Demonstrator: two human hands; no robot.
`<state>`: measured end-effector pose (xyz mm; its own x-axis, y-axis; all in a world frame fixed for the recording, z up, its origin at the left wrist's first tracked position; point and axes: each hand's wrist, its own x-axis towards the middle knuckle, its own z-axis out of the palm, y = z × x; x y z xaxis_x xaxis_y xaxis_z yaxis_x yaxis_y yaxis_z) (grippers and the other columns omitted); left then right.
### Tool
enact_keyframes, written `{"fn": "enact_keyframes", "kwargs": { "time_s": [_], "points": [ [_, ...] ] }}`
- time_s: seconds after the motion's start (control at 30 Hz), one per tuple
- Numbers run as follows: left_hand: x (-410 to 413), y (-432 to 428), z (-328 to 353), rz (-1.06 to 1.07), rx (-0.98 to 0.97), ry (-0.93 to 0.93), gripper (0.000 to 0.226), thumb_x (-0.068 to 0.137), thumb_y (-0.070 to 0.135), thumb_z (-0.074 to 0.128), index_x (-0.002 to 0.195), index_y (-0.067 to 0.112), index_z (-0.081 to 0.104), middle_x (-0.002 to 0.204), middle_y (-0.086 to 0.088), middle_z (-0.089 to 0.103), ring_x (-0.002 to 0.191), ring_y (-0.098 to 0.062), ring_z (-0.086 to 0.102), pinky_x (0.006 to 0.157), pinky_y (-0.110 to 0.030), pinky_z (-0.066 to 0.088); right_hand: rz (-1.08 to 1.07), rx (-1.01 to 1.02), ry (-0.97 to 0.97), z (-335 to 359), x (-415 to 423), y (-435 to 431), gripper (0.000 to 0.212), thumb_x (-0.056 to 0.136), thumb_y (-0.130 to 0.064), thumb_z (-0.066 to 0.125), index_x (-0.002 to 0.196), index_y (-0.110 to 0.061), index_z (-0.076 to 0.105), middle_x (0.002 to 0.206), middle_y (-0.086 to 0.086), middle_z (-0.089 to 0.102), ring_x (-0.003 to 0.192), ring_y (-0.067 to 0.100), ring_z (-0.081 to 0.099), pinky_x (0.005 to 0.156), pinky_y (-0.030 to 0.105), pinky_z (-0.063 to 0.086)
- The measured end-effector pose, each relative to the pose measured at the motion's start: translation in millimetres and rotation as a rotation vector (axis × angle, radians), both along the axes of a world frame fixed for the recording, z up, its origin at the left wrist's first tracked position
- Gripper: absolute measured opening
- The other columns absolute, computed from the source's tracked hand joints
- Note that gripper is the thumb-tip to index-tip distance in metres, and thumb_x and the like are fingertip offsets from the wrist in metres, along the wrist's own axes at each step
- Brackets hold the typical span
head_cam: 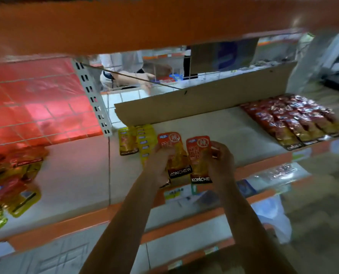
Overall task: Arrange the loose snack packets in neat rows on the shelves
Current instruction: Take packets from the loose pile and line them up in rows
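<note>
Shelf (214, 123), seen from above, with an orange front edge. I judge the step in hand to be the laying of a new row. A cardboard strip (204, 99) stands along the back edge. Finished rows of red packets (295, 119) fill the right end, and a loose heap of packets (12, 180) waits at the left end. A short row of yellow packets (142, 141) lies near the middle, towards the back.

Just right of that row, near the front edge, two orange packets are held side by side, print upward. I cannot tell whether they rest on the shelf. The left hand (158, 165) grips the left packet (174, 153) by its left edge, fingers curled. The right hand (221, 161) pinches the right packet (199, 155) at its right edge, thumb on top.

The next move, as I judge it, is to set both flat beside the yellow row with their bottoms level, then release without dragging the neighbours askew.
</note>
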<state>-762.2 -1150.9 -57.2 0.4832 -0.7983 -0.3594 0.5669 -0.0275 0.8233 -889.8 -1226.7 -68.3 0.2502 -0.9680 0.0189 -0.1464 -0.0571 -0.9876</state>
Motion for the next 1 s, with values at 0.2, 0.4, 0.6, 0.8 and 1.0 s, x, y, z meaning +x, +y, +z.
{"fn": "enact_keyframes", "kwargs": {
  "time_s": [0.2, 0.4, 0.6, 0.8, 1.0],
  "points": [
    [-53.8, -56.6, -4.0, -0.068, 0.011, -0.091, 0.034, 0.083, -0.006, 0.062, 0.112, 0.011, 0.062, 0.093, -0.013, 0.072, 0.076, -0.026, 0.071, 0.060, -0.036, 0.058, -0.073, 0.042, -0.012, -1.3, -59.1, -40.6, 0.032, 0.086, -0.007, 0.060, 0.118, -0.012, 0.059, 0.097, 0.003, 0.069, 0.081, 0.014, 0.067, 0.063, 0.025, 0.056],
    [-70.6, -119.4, -10.7, -0.068, 0.082, -0.217, 0.039, 0.085, 0.007, 0.068, 0.121, 0.016, 0.058, 0.106, -0.010, 0.070, 0.092, -0.027, 0.070, 0.082, -0.045, 0.057, -0.151, 0.057, 0.003, -5.6, -76.0, -87.3, 0.032, 0.090, -0.015, 0.060, 0.122, -0.015, 0.056, 0.102, 0.002, 0.068, 0.081, 0.011, 0.067, 0.060, 0.023, 0.052],
    [-68.4, -189.6, -5.3, -0.074, 0.064, -0.225, 0.063, 0.078, -0.005, 0.069, 0.133, 0.018, 0.050, 0.113, -0.007, 0.068, 0.099, -0.025, 0.067, 0.090, -0.045, 0.054, -0.247, -0.029, 0.067, -1.7, -82.5, -148.4, 0.030, 0.090, -0.017, 0.058, 0.120, -0.017, 0.058, 0.105, 0.006, 0.067, 0.088, 0.018, 0.065, 0.070, 0.031, 0.054],
    [-60.7, -236.3, -24.6, -0.137, 0.120, -0.524, 0.096, 0.081, 0.011, 0.075, 0.151, 0.038, 0.015, 0.122, 0.005, 0.055, 0.109, -0.013, 0.057, 0.089, -0.035, 0.053, -0.335, -0.074, 0.156, -5.6, -80.7, -190.2, 0.025, 0.091, -0.014, 0.056, 0.116, -0.011, 0.058, 0.103, 0.004, 0.063, 0.097, 0.026, 0.061, 0.085, 0.046, 0.051],
    [-58.7, -275.3, -39.5, -0.208, 0.228, -1.191, 0.037, 0.089, 0.019, 0.061, 0.126, 0.021, 0.063, 0.123, -0.005, 0.064, 0.110, -0.019, 0.061, 0.085, -0.016, 0.041, -0.351, -0.092, 0.182, -2.7, -80.3, -232.3, 0.032, 0.092, -0.017, 0.055, 0.124, -0.017, 0.054, 0.091, 0.000, 0.065, 0.086, 0.026, 0.063, 0.078, 0.045, 0.052]
  ]
}}
